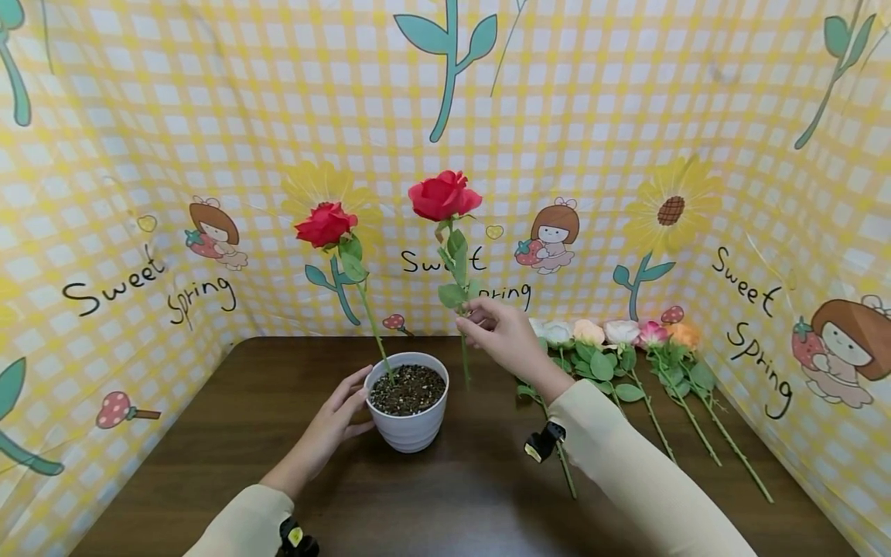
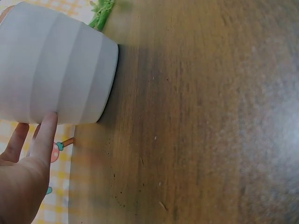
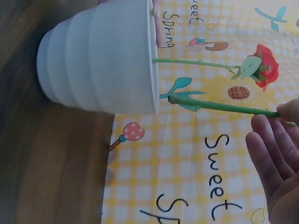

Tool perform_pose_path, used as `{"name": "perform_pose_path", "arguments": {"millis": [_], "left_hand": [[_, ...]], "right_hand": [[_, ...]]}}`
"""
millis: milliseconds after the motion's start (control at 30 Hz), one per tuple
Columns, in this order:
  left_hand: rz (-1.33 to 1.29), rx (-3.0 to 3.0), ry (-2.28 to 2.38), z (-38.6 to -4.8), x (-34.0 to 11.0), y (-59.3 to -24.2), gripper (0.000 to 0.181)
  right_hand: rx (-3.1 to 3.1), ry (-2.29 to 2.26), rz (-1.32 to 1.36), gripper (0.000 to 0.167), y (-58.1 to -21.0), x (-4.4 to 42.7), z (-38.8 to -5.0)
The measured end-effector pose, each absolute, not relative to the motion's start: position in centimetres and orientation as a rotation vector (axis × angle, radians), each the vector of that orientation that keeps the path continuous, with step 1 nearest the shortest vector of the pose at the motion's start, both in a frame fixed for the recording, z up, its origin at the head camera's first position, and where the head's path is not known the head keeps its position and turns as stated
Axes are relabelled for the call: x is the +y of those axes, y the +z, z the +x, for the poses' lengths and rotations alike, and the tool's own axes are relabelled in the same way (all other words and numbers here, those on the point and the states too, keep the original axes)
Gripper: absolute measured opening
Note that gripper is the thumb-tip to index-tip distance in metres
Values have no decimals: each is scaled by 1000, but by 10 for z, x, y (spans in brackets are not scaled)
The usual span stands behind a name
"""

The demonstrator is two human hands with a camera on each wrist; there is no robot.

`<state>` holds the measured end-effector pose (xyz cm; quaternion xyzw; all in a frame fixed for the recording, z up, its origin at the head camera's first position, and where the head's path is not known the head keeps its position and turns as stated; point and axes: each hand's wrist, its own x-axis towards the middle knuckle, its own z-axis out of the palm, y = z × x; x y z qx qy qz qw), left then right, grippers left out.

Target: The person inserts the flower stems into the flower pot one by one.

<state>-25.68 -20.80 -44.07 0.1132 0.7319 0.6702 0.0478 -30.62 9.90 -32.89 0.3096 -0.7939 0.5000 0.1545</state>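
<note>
A white ribbed pot [image 1: 409,429] stands upright on the table, filled with dark soil [image 1: 411,393]. One red rose [image 1: 327,224] rises from the soil at the pot's left side, leaning left. My left hand [image 1: 329,435] touches the pot's left side with fairly straight fingers; in the left wrist view the fingertips [image 2: 50,117] rest against the ribbed wall. With thumb and fingers, my right hand [image 1: 506,338] pinches the stem of a second red rose [image 1: 445,196], held upright beyond the pot's right side. The cut end of its green stem [image 3: 210,105] hangs free, apart from the pot.
Several artificial roses in white, peach, pink and orange [image 1: 682,336] lie on the right of the dark wooden table [image 1: 209,433], stems toward me. Checked yellow cloth [image 1: 348,100] walls the back and both sides.
</note>
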Motion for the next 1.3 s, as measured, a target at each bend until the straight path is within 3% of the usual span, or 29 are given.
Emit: {"name": "perform_pose_path", "arguments": {"millis": [500, 1033, 1300], "left_hand": [[346, 2239, 2038, -257, -208, -441, 53], [343, 2236, 2034, -256, -207, -439, 53], [344, 2222, 2043, -257, -208, -441, 53]], "right_hand": [[-2281, 1407, 907, 19, -321, 63, -316], [-2294, 1358, 944, 9, -339, 35, -330], [-2304, 1338, 963, 13, -345, 30, -331]]}}
